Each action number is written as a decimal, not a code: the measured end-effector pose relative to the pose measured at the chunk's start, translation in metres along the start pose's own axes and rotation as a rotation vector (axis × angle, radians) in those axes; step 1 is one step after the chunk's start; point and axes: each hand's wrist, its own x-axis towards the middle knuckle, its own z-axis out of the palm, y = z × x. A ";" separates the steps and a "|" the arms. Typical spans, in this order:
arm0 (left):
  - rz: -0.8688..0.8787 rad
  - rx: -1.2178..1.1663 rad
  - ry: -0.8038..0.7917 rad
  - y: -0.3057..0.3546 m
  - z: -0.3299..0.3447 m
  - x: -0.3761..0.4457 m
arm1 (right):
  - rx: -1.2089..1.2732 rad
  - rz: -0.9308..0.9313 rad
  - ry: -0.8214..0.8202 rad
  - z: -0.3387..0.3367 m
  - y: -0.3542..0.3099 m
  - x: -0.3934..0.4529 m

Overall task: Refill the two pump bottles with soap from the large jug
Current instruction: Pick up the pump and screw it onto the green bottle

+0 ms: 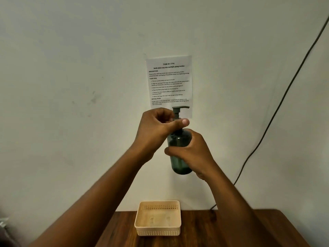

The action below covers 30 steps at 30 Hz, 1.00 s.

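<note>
Hands gripping pump bottle [179, 148], left hand [156, 132] at collar, right hand [194, 152] around body

Left hand [158, 129] hides the pump collar [175, 120].

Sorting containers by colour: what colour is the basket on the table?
Pale beige or cream, with perforated walls: the basket, seen in the head view.

Dark green pump bottle [179, 139] (pump head fitted) held upright, midair.
</note>
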 end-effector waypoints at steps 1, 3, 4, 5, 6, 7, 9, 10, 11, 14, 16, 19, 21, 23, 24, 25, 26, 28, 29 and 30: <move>0.019 0.040 0.028 -0.001 0.003 0.000 | -0.008 -0.006 0.001 0.001 -0.001 -0.001; 0.012 0.060 -0.013 0.000 0.003 0.003 | -0.002 -0.005 -0.006 0.001 -0.001 -0.002; -0.011 0.029 -0.078 0.001 0.000 0.005 | 0.011 0.000 -0.013 0.000 -0.001 -0.003; -0.037 -0.025 -0.166 0.001 -0.004 0.008 | 0.032 0.004 -0.029 -0.002 -0.002 -0.005; -0.061 -0.088 -0.263 0.001 -0.009 0.010 | 0.058 0.007 -0.056 -0.004 -0.002 -0.007; -0.082 -0.149 -0.359 0.002 -0.014 0.011 | 0.089 0.010 -0.090 -0.006 -0.003 -0.008; -0.110 -0.229 -0.494 0.003 -0.021 0.012 | 0.128 0.009 -0.149 -0.009 -0.004 -0.009; -0.109 -0.240 -0.531 0.003 -0.022 0.013 | 0.134 0.002 -0.159 -0.010 -0.004 -0.009; -0.106 -0.237 -0.551 0.003 -0.023 0.013 | 0.136 -0.006 -0.154 -0.010 -0.004 -0.009; -0.088 -0.228 -0.535 0.004 -0.019 0.011 | 0.129 -0.008 -0.080 -0.007 -0.003 -0.007; -0.058 -0.213 -0.381 0.006 -0.013 0.005 | 0.114 -0.010 -0.036 -0.005 -0.002 -0.005; 0.018 -0.119 -0.104 0.004 -0.003 0.001 | 0.082 -0.008 -0.018 -0.003 -0.002 -0.004; 0.022 -0.122 -0.123 0.003 -0.002 0.002 | 0.075 -0.004 -0.030 -0.003 -0.003 -0.005; -0.016 -0.185 -0.216 0.003 -0.005 0.005 | 0.094 0.008 -0.068 -0.006 -0.003 -0.007; -0.038 -0.209 -0.259 0.004 -0.007 0.005 | 0.117 0.015 -0.107 -0.007 -0.003 -0.008; -0.060 -0.229 -0.300 0.004 -0.009 0.005 | 0.144 0.021 -0.153 -0.009 -0.003 -0.009; -0.079 -0.249 -0.337 0.005 -0.010 0.005 | 0.165 0.026 -0.194 -0.010 -0.003 -0.009; -0.101 -0.274 -0.377 0.004 -0.011 0.005 | 0.169 0.028 -0.238 -0.013 -0.003 -0.010; -0.103 -0.275 -0.380 0.002 -0.011 0.004 | 0.162 0.027 -0.239 -0.013 -0.003 -0.010; -0.101 -0.272 -0.377 0.000 -0.011 0.004 | 0.159 0.028 -0.233 -0.012 -0.002 -0.010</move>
